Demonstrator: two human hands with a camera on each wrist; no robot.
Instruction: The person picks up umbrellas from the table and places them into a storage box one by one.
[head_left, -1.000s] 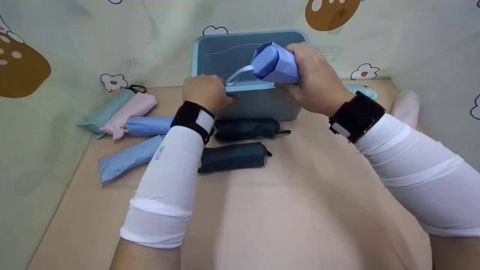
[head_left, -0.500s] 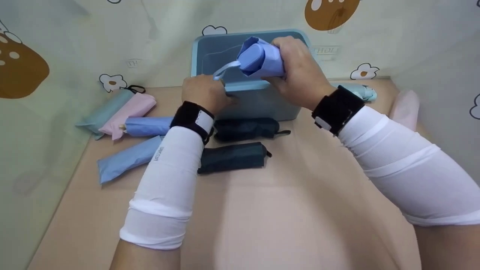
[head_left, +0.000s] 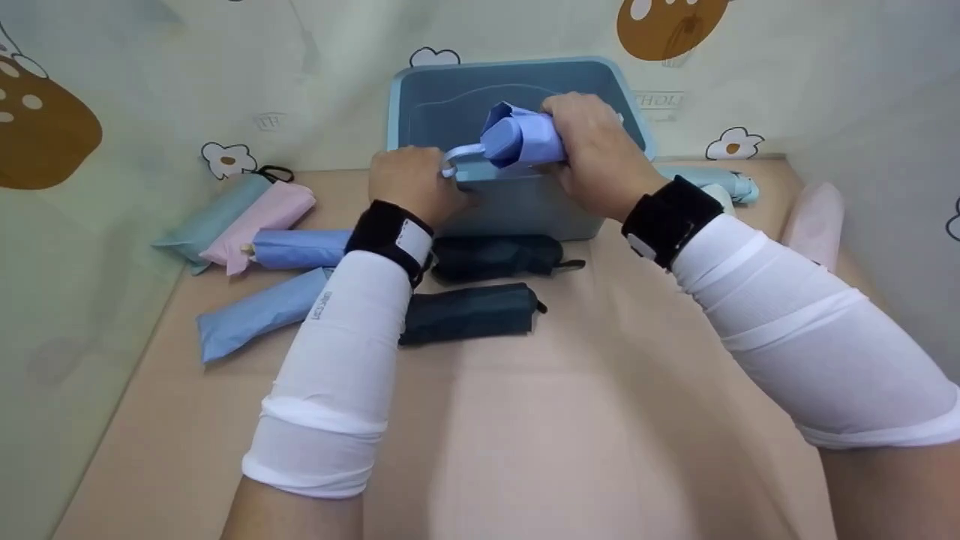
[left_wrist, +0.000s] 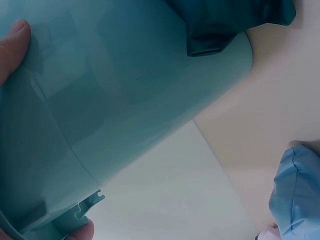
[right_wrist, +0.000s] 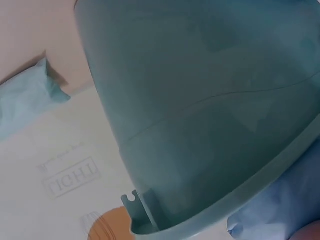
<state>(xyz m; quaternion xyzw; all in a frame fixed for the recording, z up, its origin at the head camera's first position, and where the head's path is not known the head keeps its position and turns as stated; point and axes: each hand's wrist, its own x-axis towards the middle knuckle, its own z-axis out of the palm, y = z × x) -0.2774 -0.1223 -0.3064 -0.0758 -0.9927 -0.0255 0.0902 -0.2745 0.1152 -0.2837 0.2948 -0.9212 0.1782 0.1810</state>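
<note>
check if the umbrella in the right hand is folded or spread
Folded: the umbrella is a compact, gathered bundle gripped by the right hand.

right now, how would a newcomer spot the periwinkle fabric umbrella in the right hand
Find the blue-green plastic bin at the back of the beige table. By its near rim, the right hand grips the folded periwinkle umbrella, its pale blue strap loop pointing toward the left hand. Unlike the similar-coloured umbrella lying left of the bin, this is held off the table.
</note>
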